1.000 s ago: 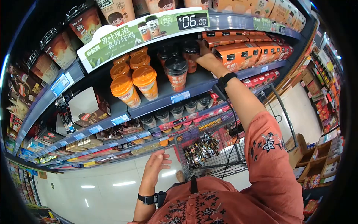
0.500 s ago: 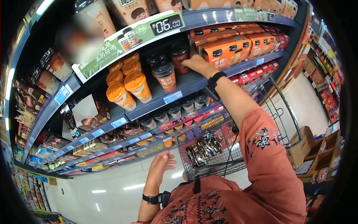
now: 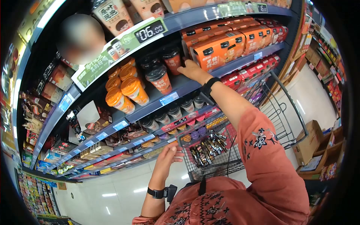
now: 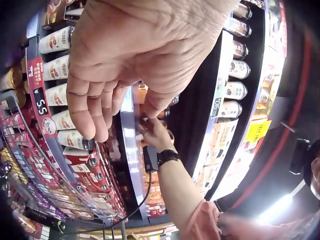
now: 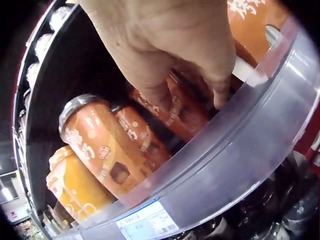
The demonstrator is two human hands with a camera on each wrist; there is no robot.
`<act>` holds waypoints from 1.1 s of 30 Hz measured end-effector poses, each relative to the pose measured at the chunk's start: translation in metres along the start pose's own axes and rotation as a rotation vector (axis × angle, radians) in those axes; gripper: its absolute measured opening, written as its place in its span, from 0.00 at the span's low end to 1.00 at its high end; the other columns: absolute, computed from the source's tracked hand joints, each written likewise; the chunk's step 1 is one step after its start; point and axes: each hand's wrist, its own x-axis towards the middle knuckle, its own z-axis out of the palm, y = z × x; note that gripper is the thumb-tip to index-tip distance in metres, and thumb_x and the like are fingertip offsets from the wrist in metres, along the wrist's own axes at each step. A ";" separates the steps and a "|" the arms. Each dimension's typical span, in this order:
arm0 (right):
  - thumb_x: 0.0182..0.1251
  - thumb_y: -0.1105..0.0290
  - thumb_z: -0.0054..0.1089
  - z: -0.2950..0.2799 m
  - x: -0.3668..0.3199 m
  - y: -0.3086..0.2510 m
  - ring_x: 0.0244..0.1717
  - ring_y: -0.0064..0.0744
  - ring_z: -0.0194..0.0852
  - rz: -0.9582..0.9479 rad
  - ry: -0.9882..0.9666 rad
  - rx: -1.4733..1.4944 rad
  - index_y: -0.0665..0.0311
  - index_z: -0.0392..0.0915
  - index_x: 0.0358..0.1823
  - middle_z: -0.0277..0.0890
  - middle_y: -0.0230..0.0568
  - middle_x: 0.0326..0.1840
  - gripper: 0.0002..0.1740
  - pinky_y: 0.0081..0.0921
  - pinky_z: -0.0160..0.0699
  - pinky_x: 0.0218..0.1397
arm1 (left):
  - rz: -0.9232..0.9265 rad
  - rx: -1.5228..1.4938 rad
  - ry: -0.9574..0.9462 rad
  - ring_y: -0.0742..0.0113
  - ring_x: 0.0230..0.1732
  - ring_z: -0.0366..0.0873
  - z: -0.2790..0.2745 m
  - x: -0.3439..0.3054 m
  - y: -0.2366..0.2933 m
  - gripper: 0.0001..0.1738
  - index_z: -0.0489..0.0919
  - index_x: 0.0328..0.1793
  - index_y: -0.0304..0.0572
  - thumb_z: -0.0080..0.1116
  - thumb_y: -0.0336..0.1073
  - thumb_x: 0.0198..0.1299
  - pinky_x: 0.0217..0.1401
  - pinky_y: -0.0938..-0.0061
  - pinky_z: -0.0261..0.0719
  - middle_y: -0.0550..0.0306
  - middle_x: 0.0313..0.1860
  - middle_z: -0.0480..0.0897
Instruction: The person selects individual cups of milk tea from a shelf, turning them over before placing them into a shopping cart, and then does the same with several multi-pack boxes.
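Note:
My right hand (image 3: 193, 71) reaches onto a shelf and grips an orange drink cup (image 3: 171, 62) with a black lid. In the right wrist view, thumb and fingers straddle this cup (image 5: 186, 117), and the hand hides its top. A second black-lidded cup (image 3: 159, 79) stands in front to its left, with another black lid (image 3: 148, 61) behind. Orange multipacks (image 3: 217, 50) sit just right of the hand. My left hand (image 3: 167, 159) hangs in the air near the cart, fingers loosely bent and holding nothing; it looms large in the left wrist view.
Yellow-orange lidded cups (image 3: 134, 91) stand left on the same shelf. A price sign (image 3: 123, 45) overhangs the cups. Below me, a shopping cart (image 3: 225, 165) holds a pile of small packets (image 3: 210, 148). A clear lip (image 5: 250, 145) edges the shelf. Cardboard boxes (image 3: 307, 144) stand at right.
The head view has swung, so the shelf has slid left and down in it. My right hand stays at the same cup, its fingers now lower beside it. The left hand has hardly moved.

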 end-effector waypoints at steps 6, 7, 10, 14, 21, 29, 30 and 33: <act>0.74 0.60 0.59 -0.081 -0.110 -0.015 0.51 0.35 0.86 0.174 -0.386 0.627 0.69 0.75 0.61 0.84 0.48 0.53 0.22 0.29 0.84 0.52 | -0.092 0.064 -0.108 0.62 0.51 0.83 0.027 0.028 -0.025 0.25 0.74 0.68 0.37 0.54 0.48 0.76 0.52 0.68 0.82 0.51 0.54 0.83; 0.77 0.61 0.57 -0.107 -0.133 -0.019 0.50 0.34 0.87 0.308 -0.491 0.667 0.68 0.74 0.63 0.84 0.47 0.54 0.22 0.27 0.85 0.50 | -0.121 0.112 -0.120 0.63 0.51 0.83 0.032 0.033 -0.033 0.25 0.74 0.68 0.37 0.55 0.48 0.75 0.52 0.68 0.82 0.51 0.54 0.83; 0.78 0.59 0.54 -0.147 -0.189 0.046 0.45 0.34 0.87 0.383 -0.390 0.649 0.66 0.78 0.60 0.85 0.45 0.49 0.20 0.28 0.87 0.47 | -0.189 0.259 -0.156 0.66 0.51 0.82 0.048 0.052 -0.066 0.26 0.74 0.66 0.36 0.57 0.49 0.74 0.55 0.71 0.79 0.54 0.51 0.83; 0.75 0.60 0.58 -0.175 -0.255 0.180 0.41 0.32 0.84 0.687 -0.018 0.603 0.66 0.77 0.56 0.83 0.41 0.45 0.18 0.29 0.86 0.43 | -0.228 0.682 -0.300 0.62 0.55 0.81 0.062 0.068 -0.113 0.28 0.74 0.66 0.34 0.62 0.48 0.71 0.61 0.70 0.77 0.51 0.52 0.84; 0.63 0.58 0.66 -0.157 -0.328 0.349 0.34 0.36 0.82 0.948 0.278 0.008 0.69 0.77 0.44 0.79 0.41 0.34 0.19 0.30 0.82 0.34 | -0.361 0.706 -0.368 0.60 0.59 0.81 0.091 0.083 -0.149 0.27 0.74 0.65 0.33 0.62 0.47 0.72 0.65 0.67 0.76 0.47 0.56 0.84; 0.62 0.55 0.66 -0.112 -0.375 0.414 0.40 0.48 0.86 1.280 -0.370 0.005 0.76 0.79 0.52 0.84 0.55 0.44 0.29 0.41 0.89 0.39 | -0.453 0.694 -0.251 0.65 0.58 0.80 0.101 0.078 -0.153 0.25 0.76 0.67 0.38 0.61 0.47 0.72 0.63 0.70 0.76 0.52 0.56 0.84; 0.62 0.54 0.67 -0.098 -0.382 0.430 0.38 0.47 0.87 1.290 -0.334 -0.009 0.76 0.76 0.56 0.83 0.55 0.46 0.32 0.42 0.91 0.36 | -0.479 0.721 -0.232 0.66 0.57 0.80 0.104 0.077 -0.151 0.24 0.77 0.67 0.38 0.61 0.46 0.73 0.62 0.71 0.76 0.54 0.55 0.84; 0.62 0.51 0.70 -0.059 -0.402 0.474 0.45 0.51 0.86 1.391 -0.227 -0.028 0.75 0.63 0.69 0.77 0.57 0.58 0.44 0.45 0.93 0.36 | -0.515 0.664 -0.206 0.68 0.56 0.80 0.097 0.070 -0.163 0.24 0.77 0.67 0.38 0.60 0.46 0.74 0.62 0.73 0.76 0.56 0.53 0.84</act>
